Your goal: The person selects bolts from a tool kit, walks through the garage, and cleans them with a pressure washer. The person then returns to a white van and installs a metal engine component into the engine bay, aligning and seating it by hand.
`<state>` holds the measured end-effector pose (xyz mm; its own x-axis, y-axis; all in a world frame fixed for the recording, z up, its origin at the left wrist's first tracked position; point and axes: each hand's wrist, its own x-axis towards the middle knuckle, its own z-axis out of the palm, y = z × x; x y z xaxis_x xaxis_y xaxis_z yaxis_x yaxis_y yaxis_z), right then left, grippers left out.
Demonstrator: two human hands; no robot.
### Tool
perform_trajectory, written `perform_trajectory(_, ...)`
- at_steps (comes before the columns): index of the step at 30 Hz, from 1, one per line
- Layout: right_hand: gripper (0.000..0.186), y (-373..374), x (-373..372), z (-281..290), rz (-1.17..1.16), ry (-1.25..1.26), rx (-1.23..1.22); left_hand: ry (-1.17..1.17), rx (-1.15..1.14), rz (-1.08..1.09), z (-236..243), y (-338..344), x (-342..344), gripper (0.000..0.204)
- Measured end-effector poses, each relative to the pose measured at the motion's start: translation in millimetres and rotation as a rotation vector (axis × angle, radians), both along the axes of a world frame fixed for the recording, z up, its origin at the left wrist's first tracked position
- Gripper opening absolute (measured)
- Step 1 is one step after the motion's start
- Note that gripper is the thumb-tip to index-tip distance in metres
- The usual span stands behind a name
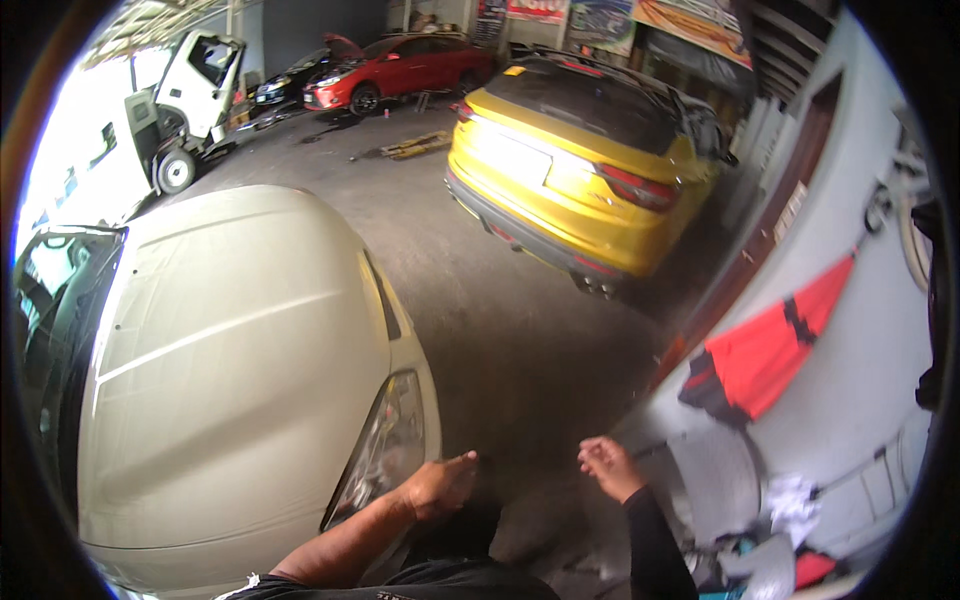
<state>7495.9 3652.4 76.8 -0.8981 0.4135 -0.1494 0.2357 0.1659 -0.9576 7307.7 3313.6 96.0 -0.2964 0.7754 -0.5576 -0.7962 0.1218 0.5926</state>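
Note:
My left hand [443,487] hovers beside the headlight [388,445] of a beige car, a small gap seeming to lie between them. One digit of it stretches out to the right; the others are partly hidden in shadow, and I see nothing held. Over the dark floor to the right is my right hand [610,468], its fingers loosely bent and somewhat apart, with no object visible in it. A dark sleeve covers my right forearm, while the left forearm is bare. The beige car's hood [230,340] is closed and fills the left side.
A yellow car [560,165] stands ahead, rear toward me. Farther back are a red car [410,70] with its hood raised and a white truck [195,85] with a tilted cab. A red and black cloth [770,350] hangs along the right wall, above piled items [770,560].

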Motion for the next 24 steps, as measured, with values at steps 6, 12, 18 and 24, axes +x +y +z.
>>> perform_trajectory(6, 0.018, 153, -29, -178, 0.134, -0.84, 0.18, 0.027, -0.162, 0.099, 19, 124, -136, 0.045)
perform_trajectory(12, 0.024, 262, -87, -222, -0.093, -1.249, -0.245, 0.006, 0.033, 0.21, 35, 212, -316, 0.037)
perform_trajectory(18, 0.03, 346, -316, -256, 0.069, -1.192, -0.194, 0.058, -0.264, 0.457, -4, 260, -477, 0.036)
perform_trajectory(24, 0.035, 438, -772, -226, 0.523, -0.655, 0.349, -0.091, -0.405, 0.736, -17, 294, -642, 0.04)
